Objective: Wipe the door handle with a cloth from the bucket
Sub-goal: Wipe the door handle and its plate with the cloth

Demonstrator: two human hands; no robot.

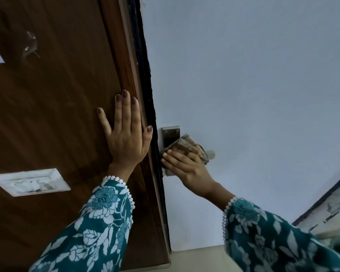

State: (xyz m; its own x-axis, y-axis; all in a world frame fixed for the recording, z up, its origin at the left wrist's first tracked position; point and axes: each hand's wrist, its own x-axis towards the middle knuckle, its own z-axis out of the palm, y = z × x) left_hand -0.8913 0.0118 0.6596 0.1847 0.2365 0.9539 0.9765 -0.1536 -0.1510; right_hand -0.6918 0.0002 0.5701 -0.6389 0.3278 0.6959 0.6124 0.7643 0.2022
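Two teal floral sleeves (98, 222) filled the foreground. The right hand (186, 167) was closed around a brownish cloth (188, 147), pressing it over the door handle (211, 154), whose tip poked out just beyond the cloth. Above the grip sat the metal plate (170, 134) on the pale door (253, 85). The left hand (126, 132) lay flat, fingers spread, holding nothing, on the brown wooden frame (57, 105) beside it
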